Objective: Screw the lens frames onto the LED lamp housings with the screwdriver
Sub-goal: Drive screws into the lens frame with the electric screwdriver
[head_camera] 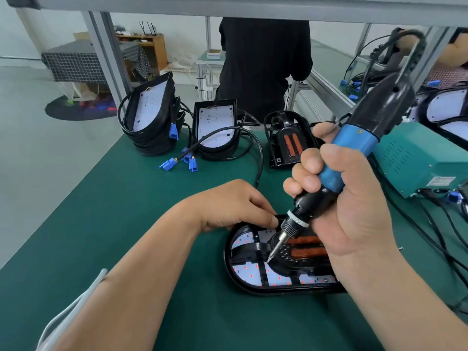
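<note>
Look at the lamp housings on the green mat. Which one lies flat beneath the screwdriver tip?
The lamp housing nearest the camera, held by the left hand; the other housings stand tilted at the far side of the mat.

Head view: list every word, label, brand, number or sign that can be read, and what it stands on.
No text here can be read.
White label on the teal power box: print too blurred to read.
Small mark on the blue grip of the screwdriver: too small to read.
LED boards in the lamp housings: no legible print.
</note>
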A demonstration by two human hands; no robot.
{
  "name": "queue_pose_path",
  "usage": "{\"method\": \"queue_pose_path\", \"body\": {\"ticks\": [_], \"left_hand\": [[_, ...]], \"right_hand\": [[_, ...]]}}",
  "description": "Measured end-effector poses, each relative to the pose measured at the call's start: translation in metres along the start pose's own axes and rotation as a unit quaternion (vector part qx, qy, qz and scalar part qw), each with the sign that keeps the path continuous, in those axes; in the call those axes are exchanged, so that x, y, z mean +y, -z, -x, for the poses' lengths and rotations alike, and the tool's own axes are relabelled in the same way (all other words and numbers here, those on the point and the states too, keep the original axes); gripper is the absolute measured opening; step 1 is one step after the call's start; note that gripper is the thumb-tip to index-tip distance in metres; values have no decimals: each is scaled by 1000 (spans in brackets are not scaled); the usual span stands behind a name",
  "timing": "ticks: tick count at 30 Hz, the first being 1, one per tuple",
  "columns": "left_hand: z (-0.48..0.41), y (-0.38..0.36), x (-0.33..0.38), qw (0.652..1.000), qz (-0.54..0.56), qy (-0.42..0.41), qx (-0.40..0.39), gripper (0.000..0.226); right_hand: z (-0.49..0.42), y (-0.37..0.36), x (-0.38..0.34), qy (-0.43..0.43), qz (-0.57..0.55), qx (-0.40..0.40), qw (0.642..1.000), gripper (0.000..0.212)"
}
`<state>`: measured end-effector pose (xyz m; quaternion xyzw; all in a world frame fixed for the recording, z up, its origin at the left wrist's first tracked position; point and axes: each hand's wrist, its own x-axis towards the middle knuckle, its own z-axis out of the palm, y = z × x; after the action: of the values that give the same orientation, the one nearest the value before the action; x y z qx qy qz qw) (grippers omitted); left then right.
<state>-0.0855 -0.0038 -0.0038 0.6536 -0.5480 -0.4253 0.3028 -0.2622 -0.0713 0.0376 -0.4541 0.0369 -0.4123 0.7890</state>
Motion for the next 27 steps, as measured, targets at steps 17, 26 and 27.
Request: {"method": "queue_pose_path", "body": {"ticks": [17,26,27], "left_hand": [[1,-3,0,1000,-1,-13,10,21],[2,-5,4,1000,7,-11,5,36],[2,-5,5,1000,10,-9,5,33]], "right_hand": [[11,-9,11,-35,29,-129,991,29],[13,-11,14,-60,15,-164,985,28],[13,-10,14,-64,13,-163,985,27]]}}
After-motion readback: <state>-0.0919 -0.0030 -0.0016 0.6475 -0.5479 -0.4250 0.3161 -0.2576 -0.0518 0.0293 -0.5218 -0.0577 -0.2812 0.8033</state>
